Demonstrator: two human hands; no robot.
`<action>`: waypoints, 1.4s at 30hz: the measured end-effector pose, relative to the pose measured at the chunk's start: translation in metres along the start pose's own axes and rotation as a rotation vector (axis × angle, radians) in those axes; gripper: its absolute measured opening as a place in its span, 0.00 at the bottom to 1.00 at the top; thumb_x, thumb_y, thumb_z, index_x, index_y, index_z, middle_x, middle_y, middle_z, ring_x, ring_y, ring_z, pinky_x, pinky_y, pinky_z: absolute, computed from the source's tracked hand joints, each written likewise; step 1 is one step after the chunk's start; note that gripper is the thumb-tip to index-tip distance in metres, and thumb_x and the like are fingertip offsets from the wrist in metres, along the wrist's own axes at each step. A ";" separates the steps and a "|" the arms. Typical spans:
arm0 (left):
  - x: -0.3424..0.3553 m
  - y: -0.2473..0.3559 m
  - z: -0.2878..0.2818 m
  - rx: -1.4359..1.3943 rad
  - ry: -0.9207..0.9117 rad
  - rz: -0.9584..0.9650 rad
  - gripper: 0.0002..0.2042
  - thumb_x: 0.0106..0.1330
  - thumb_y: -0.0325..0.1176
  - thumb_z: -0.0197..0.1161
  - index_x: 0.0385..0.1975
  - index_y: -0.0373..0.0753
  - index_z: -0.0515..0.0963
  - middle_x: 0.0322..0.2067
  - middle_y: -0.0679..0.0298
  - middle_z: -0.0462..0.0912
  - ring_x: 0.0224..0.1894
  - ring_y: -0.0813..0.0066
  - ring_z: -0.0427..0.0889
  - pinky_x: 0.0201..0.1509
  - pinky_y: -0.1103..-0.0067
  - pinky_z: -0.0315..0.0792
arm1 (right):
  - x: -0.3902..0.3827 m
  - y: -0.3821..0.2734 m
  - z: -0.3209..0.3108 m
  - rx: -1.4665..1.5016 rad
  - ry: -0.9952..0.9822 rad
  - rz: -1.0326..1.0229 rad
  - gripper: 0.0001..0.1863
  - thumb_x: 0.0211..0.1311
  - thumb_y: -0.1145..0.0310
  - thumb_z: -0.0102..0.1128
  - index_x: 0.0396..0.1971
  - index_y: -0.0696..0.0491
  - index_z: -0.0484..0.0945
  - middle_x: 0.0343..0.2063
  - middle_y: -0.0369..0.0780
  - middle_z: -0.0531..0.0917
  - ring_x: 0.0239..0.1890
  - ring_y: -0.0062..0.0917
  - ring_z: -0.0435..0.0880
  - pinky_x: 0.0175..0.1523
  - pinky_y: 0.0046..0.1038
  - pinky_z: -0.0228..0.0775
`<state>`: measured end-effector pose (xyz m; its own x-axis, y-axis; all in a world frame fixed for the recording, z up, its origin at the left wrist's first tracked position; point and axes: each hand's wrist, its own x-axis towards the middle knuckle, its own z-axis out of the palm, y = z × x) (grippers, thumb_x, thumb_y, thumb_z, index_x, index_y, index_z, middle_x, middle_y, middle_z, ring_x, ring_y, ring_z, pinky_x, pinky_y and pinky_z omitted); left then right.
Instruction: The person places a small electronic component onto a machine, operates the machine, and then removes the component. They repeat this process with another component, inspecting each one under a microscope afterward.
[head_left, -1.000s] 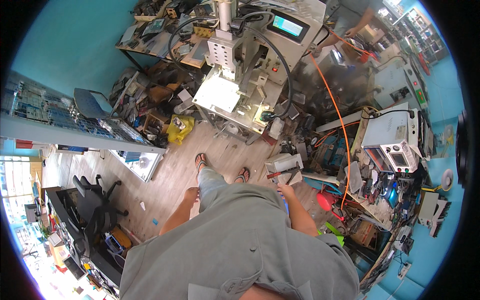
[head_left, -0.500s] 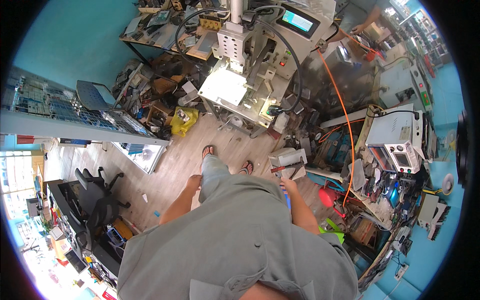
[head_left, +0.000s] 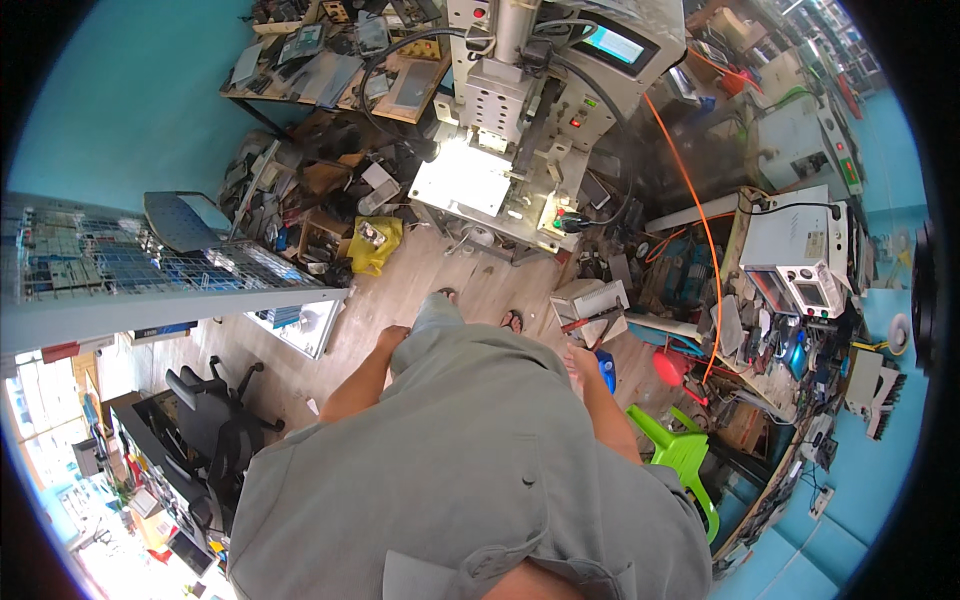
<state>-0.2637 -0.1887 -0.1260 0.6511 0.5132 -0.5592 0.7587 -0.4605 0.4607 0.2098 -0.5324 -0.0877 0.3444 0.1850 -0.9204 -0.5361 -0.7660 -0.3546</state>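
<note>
A workshop is viewed from above. The left hand (head_left: 392,338) hangs at the hip, nothing held; its fingers cannot be told apart or together. The right hand (head_left: 580,360) hangs just beside a blue container (head_left: 604,370), whether grasped cannot be told, before the lit bench press (head_left: 505,130).

i look straight down my grey shirt (head_left: 470,470) to the plank floor (head_left: 400,290). my left hand (head_left: 392,338) hangs empty at my side; my right hand (head_left: 580,360) hangs beside a blue bottle (head_left: 605,370). a lit press machine (head_left: 520,130) stands ahead, with a green plastic chair (head_left: 675,450) to my right.
</note>
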 end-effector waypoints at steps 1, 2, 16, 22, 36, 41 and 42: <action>0.005 -0.003 -0.010 0.049 0.009 0.023 0.15 0.64 0.42 0.63 0.46 0.44 0.87 0.48 0.51 0.90 0.55 0.51 0.87 0.61 0.61 0.80 | -0.003 0.001 0.004 0.010 0.000 0.000 0.33 0.69 0.44 0.67 0.63 0.53 0.77 0.57 0.45 0.86 0.51 0.38 0.87 0.49 0.46 0.80; 0.008 -0.006 -0.016 0.093 0.017 0.043 0.16 0.64 0.42 0.64 0.47 0.44 0.87 0.49 0.52 0.90 0.55 0.51 0.87 0.61 0.60 0.80 | -0.008 0.001 0.009 0.013 -0.001 0.004 0.33 0.69 0.44 0.67 0.64 0.53 0.77 0.58 0.45 0.86 0.52 0.39 0.87 0.50 0.46 0.81; 0.059 -0.061 -0.087 -0.245 -0.068 -0.004 0.17 0.64 0.40 0.66 0.48 0.39 0.86 0.48 0.51 0.90 0.55 0.51 0.87 0.60 0.63 0.80 | -0.069 0.006 0.104 0.181 0.071 0.055 0.33 0.74 0.46 0.61 0.66 0.57 0.75 0.63 0.49 0.82 0.61 0.43 0.83 0.59 0.50 0.76; 0.086 -0.104 -0.102 0.192 -0.200 0.238 0.25 0.73 0.47 0.65 0.59 0.31 0.82 0.50 0.52 0.89 0.41 0.66 0.89 0.48 0.69 0.82 | -0.083 0.033 0.146 0.243 0.062 0.102 0.34 0.74 0.46 0.63 0.65 0.59 0.76 0.61 0.48 0.82 0.60 0.41 0.82 0.59 0.49 0.76; 0.095 -0.022 -0.164 -0.602 -0.114 -0.176 0.23 0.71 0.48 0.65 0.53 0.34 0.84 0.42 0.59 0.89 0.37 0.69 0.87 0.40 0.72 0.81 | -0.106 0.058 0.163 0.327 0.149 0.116 0.32 0.74 0.49 0.62 0.64 0.59 0.77 0.60 0.47 0.83 0.57 0.40 0.84 0.58 0.47 0.78; 0.104 0.026 -0.195 -0.532 0.080 0.035 0.18 0.71 0.45 0.69 0.47 0.35 0.87 0.36 0.63 0.89 0.37 0.74 0.86 0.41 0.76 0.79 | -0.108 0.052 0.162 0.312 0.167 0.105 0.32 0.74 0.48 0.61 0.65 0.58 0.76 0.61 0.48 0.83 0.57 0.40 0.84 0.58 0.47 0.77; 0.110 0.038 -0.202 -0.502 0.128 0.068 0.17 0.70 0.44 0.70 0.46 0.35 0.87 0.35 0.64 0.89 0.36 0.75 0.85 0.42 0.76 0.79 | -0.107 0.054 0.162 0.317 0.168 0.098 0.32 0.74 0.48 0.61 0.65 0.58 0.76 0.61 0.48 0.83 0.58 0.40 0.83 0.58 0.47 0.77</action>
<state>-0.1586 -0.0034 -0.0304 0.6726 0.5932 -0.4424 0.6110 -0.1077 0.7843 0.0188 -0.4943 -0.0347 0.3872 -0.0030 -0.9220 -0.7756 -0.5418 -0.3240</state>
